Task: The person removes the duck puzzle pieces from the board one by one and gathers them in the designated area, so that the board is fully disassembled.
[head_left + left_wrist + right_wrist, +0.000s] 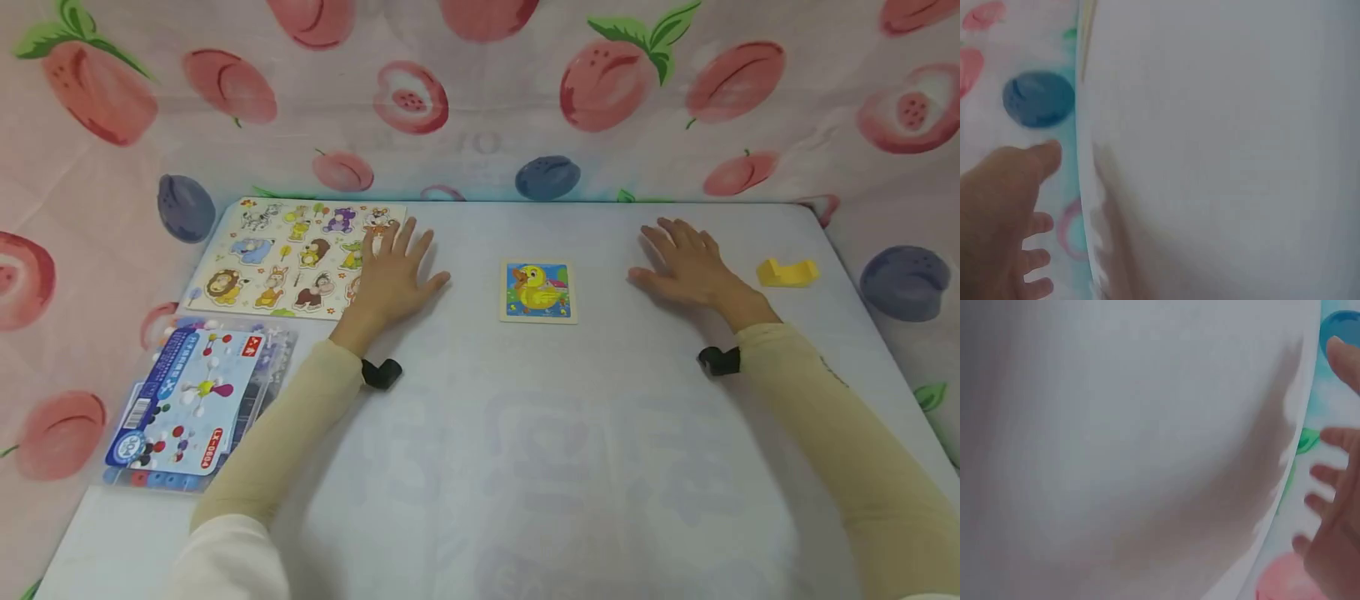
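In the head view my left hand (392,279) is spread, fingers apart, overlapping the right edge of an animal puzzle board (288,254). My right hand (690,265) spreads its fingers on the other side, holding nothing. Between the two hands lies a small square duck puzzle (538,290) in a pale wooden frame. A yellow notched block (787,272) sits just right of my right hand. Both wrist views show the hands with extended fingers and their shadows on the white tabletop (1222,125).
A clear plastic case (251,400) with a blue molecule-model label stands at the left, beside my left forearm. Fruit-patterned cloth (480,92) rises behind the table's far edge and along both sides. A small black wrist camera (382,374) is strapped at the left wrist, another (720,361) at the right.
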The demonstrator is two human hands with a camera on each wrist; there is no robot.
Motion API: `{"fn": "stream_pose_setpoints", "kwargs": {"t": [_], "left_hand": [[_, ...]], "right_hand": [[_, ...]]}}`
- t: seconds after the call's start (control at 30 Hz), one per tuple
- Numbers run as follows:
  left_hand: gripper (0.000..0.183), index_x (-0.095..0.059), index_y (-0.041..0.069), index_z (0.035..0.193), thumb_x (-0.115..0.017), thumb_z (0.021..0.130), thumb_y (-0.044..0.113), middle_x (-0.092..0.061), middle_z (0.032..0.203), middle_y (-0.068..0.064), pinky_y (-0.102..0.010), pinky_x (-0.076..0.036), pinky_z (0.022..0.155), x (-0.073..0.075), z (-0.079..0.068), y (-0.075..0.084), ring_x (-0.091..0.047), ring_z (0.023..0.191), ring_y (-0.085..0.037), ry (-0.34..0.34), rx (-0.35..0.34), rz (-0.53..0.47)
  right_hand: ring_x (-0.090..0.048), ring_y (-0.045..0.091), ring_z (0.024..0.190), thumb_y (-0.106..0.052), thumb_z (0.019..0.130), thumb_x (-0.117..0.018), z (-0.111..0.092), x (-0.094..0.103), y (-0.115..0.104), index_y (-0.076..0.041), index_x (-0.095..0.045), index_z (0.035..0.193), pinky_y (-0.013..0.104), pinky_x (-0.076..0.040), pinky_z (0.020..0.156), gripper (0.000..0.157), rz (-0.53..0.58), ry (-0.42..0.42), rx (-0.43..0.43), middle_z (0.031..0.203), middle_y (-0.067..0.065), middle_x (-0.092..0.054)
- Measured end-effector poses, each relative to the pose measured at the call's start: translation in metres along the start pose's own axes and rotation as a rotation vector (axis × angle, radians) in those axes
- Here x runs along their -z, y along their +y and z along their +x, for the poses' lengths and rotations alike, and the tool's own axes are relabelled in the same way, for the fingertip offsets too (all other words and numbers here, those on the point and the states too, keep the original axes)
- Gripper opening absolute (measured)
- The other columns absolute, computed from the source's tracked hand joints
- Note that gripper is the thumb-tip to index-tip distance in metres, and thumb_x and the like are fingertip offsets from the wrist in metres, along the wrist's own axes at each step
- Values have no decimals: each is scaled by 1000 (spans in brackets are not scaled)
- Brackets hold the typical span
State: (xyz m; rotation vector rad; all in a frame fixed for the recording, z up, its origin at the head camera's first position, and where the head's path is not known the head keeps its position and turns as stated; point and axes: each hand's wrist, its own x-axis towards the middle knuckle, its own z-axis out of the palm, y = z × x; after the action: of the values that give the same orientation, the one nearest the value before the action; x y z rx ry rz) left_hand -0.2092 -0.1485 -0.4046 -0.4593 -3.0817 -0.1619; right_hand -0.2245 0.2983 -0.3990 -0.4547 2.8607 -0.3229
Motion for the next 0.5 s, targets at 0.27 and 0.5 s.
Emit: {"fn": "stream_pose_setpoints", "kwargs": {"t": [0.27, 0.5], "left_hand": [[57, -43, 17, 141, -52, 92, 47, -36, 150, -9, -51, -19, 114, 0, -12, 48, -31, 140, -28, 12, -145, -191], [52, -48, 17, 138, -57, 92, 39, -44, 145, -6, -47, -31, 109, -8, -21, 79, -41, 134, -26, -26, -236, -299]], "right_hand": [[-17, 37, 141, -47, 94, -50, 14, -3, -27, -13, -33, 145, 62, -14, 111, 63, 185, -35, 132, 153, 16, -23], [-27, 30, 138, -38, 95, -53, 30, -11, -55, -13, -46, 136, 54, -22, 112, 49, 247, -11, 237, 145, 11, -37]]}}
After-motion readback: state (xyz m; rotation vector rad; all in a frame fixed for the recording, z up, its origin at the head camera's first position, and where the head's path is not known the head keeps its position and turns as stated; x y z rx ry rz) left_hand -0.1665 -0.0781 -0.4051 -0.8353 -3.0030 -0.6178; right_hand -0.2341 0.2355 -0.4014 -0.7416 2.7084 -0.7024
